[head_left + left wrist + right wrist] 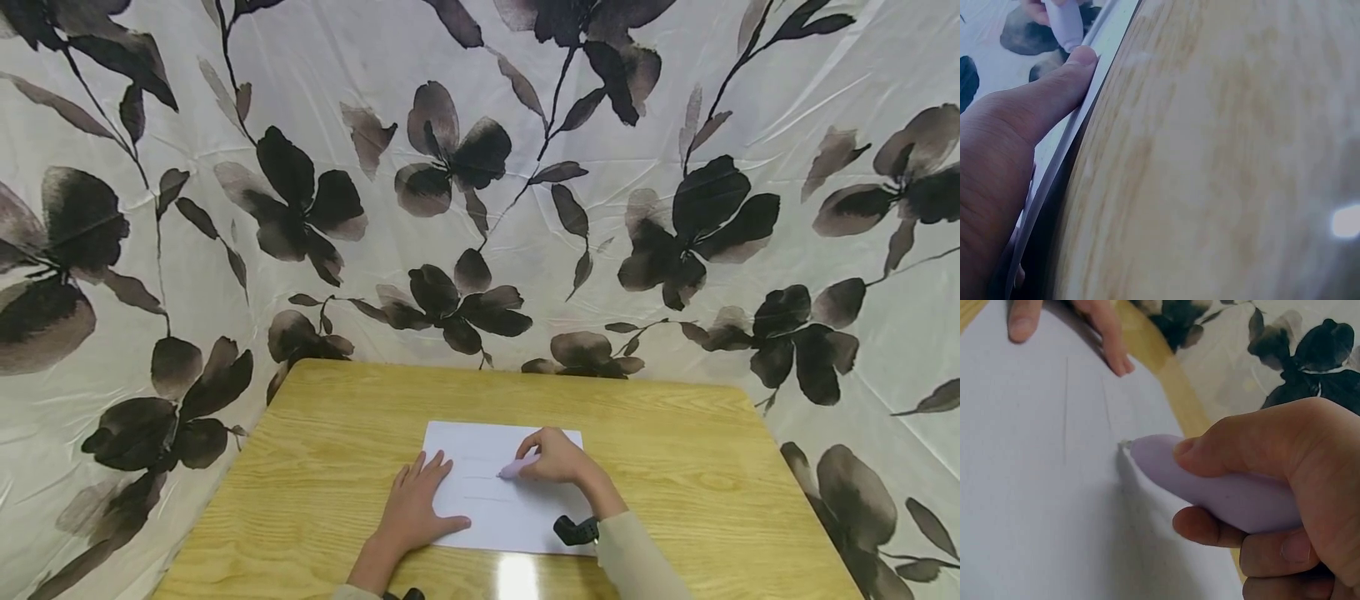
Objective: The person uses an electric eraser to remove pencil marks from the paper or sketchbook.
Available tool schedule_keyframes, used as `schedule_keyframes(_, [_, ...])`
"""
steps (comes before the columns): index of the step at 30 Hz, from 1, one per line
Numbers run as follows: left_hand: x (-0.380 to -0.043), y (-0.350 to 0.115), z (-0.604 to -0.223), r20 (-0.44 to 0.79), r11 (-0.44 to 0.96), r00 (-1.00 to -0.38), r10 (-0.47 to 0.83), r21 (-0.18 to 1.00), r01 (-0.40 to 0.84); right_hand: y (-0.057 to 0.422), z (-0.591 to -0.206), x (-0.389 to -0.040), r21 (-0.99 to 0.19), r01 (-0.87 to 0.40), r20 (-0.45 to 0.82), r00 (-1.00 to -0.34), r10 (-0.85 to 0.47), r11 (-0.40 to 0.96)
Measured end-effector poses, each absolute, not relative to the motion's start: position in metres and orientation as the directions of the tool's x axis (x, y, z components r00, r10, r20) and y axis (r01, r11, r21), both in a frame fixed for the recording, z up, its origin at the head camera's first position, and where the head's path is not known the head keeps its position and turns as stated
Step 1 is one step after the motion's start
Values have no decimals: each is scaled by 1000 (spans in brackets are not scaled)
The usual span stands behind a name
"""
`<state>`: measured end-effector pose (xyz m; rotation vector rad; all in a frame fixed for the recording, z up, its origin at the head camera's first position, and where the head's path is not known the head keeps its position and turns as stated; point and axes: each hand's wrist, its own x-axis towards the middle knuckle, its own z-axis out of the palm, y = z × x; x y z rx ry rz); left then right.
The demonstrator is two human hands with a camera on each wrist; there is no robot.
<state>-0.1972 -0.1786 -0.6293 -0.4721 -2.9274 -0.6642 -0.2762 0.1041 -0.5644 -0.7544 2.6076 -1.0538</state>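
A white sheet of paper (517,517) lies on the wooden table, with several thin lines (1066,412) across it. My left hand (416,508) rests spread on the sheet's left side; in the left wrist view its thumb (1054,94) lies along the edge. My right hand (558,460) grips a thick lilac pen-shaped tool (1229,494) between thumb and curled fingers. The tool's small narrow tip (1125,444) meets the paper at the end of one line. What kind of tool it is, I cannot tell.
The yellow wooden table (337,425) extends around the sheet on all sides. Behind it hangs a white cloth (375,275) with dark flower prints. A black wrist device (576,531) sits at the right cuff. Light glares off the table's near side.
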Motion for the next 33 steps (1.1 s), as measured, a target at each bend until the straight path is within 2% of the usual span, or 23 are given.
schedule_keyframes(6, [-197,-180,-630,173,856,-945,276,404,324,111,-562,-276,-706,-365,5,-860,-511,607])
schedule_keyframes(15, [-198,-184,-631,191,852,-947,260,415,318,110,-567,-271,-724,-425,64,-826,-560,544])
schedule_keyframes(33, [-199,-179,-633,163,859,-948,272,403,316,95,-570,-271,-707,-413,36,-831,-555,574])
